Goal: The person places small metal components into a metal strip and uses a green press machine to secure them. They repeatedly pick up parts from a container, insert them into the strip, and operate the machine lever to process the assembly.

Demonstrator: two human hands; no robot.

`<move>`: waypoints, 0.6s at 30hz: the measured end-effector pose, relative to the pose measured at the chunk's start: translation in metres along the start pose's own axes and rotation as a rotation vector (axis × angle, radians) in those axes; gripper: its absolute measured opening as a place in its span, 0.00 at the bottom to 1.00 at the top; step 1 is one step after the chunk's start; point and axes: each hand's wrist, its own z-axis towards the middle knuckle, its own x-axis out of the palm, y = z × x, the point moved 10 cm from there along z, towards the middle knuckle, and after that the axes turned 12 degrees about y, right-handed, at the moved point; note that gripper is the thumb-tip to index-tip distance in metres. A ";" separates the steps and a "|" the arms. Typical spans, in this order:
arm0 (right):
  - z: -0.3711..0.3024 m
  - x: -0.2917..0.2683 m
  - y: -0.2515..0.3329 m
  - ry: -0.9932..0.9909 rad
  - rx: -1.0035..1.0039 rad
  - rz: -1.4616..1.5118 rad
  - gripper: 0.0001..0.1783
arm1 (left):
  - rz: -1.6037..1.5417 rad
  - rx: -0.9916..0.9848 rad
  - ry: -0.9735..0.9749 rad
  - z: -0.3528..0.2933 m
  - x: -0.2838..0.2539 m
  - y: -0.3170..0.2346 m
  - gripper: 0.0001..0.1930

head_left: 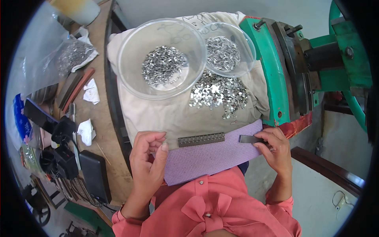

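Observation:
A dark metal block with a row of evenly spaced slots along its top [201, 139] lies on the purple woven cloth [205, 162]. To its left is my left hand [148, 158], fingers curled and the thumb a little apart from them. I see nothing held in it. My right hand [275, 148] pinches one end of a short flat dark metal bar [248, 139] between thumb and fingers. The bar's free end points left toward the slotted block, with a gap between them. Just beyond the block, small shiny metal pieces [219, 93] lie loose in a heap on the pale cloth.
A large clear tub [126, 75] and a smaller clear tub [250, 51] hold small metal parts. At right stands a green machine frame [276, 79] with protruding bolts. On the wooden bench [104, 142] at left are a black case [94, 175], crumpled paper [86, 132] and plastic bags.

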 end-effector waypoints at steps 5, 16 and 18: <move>0.003 0.000 0.023 0.003 -0.023 0.152 0.16 | 0.128 -0.046 0.051 0.001 -0.001 0.000 0.03; 0.055 0.035 0.121 0.054 -0.441 -0.022 0.17 | 0.428 -0.019 0.076 0.010 0.011 -0.019 0.08; 0.056 0.043 0.125 0.069 -0.459 -0.022 0.17 | 0.436 -0.012 0.077 0.010 0.013 -0.017 0.07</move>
